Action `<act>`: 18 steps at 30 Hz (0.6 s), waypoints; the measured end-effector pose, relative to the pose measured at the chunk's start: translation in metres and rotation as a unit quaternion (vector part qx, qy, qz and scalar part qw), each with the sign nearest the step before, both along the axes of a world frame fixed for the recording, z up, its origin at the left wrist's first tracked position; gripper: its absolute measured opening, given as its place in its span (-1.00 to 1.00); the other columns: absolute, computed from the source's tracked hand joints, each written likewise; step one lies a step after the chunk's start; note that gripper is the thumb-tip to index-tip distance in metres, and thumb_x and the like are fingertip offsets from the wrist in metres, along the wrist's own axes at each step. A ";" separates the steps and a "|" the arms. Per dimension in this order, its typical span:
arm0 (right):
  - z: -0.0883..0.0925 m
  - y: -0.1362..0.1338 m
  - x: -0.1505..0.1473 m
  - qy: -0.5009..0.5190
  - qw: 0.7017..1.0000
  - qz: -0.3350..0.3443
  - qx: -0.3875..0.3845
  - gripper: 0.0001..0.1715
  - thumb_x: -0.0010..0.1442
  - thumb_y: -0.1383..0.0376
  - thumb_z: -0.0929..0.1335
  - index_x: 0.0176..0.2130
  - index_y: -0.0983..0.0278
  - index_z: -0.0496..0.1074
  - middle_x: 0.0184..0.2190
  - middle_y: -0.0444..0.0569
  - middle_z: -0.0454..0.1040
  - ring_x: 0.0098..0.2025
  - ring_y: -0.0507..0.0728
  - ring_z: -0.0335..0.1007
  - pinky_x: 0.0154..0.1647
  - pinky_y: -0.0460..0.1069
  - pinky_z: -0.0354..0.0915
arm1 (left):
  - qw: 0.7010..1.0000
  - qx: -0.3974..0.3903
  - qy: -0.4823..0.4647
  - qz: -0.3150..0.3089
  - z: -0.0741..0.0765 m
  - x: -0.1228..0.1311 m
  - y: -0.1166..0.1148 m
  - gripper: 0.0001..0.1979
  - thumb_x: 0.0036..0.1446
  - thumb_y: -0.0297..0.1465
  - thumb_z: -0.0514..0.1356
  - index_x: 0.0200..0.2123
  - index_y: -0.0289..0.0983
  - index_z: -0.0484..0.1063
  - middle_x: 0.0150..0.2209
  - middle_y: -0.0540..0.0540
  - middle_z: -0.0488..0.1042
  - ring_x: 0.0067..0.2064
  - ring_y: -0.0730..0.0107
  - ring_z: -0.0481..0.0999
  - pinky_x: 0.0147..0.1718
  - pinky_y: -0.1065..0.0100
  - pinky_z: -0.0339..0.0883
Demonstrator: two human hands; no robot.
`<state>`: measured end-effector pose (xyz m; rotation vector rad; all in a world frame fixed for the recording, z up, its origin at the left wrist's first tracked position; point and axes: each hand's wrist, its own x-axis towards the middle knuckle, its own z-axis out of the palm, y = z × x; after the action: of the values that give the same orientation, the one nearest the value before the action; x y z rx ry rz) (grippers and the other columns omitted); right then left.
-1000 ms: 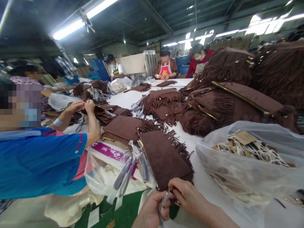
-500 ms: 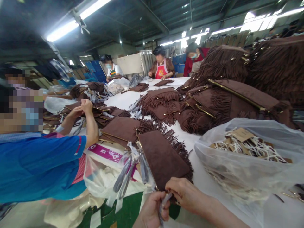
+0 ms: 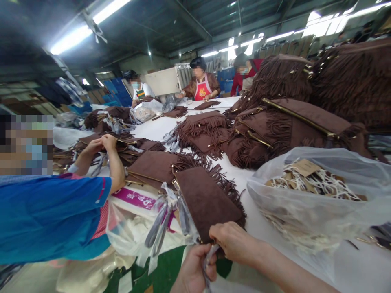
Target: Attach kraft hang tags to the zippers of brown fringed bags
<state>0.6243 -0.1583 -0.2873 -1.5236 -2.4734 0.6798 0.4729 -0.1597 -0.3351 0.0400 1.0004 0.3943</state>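
Observation:
A brown fringed bag [image 3: 206, 199] lies flat on the white table, its lower corner at my hands. My left hand [image 3: 194, 268] is closed around a plastic-wrapped strap [image 3: 208, 262] just below that corner. Pressed together at the bag's corner are the fingers of my right hand [image 3: 229, 240]; what they pinch is hidden behind them. More wrapped straps [image 3: 160, 221] hang over the table's edge to the left of the bag. Another brown bag [image 3: 152, 169] with a gold zip lies just beyond it.
On the right, a clear plastic bag [image 3: 275, 215] holds paper tags with white strings. Fringed bags [image 3: 284, 122] are heaped behind it. A co-worker in a blue top [image 3: 55, 215] works close on my left, and several others stand across the table [image 3: 152, 130].
My hands keep nearly the same grip at the bag's corner. The whole view has shifted slightly. Across the table, the co-worker in the red apron has reached an arm toward a dark plastic bag.

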 end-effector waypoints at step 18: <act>0.004 0.007 0.004 0.008 0.999 0.016 -0.028 -0.83 -0.06 0.38 0.35 -0.34 0.26 0.41 -0.42 -0.07 0.54 -0.39 0.10 0.44 -0.57 -0.09 -0.03 | 0.995 0.065 0.022 -0.070 0.015 -0.004 0.004 -0.75 -0.13 -0.30 0.26 -0.49 -0.40 0.37 -0.65 0.00 0.38 -0.73 0.68 0.22 -0.72 0.59 -0.01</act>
<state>0.6284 -0.1511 -0.2838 -1.4937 -2.4928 0.7699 0.4690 -0.1559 -0.3202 0.2356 1.0082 0.3308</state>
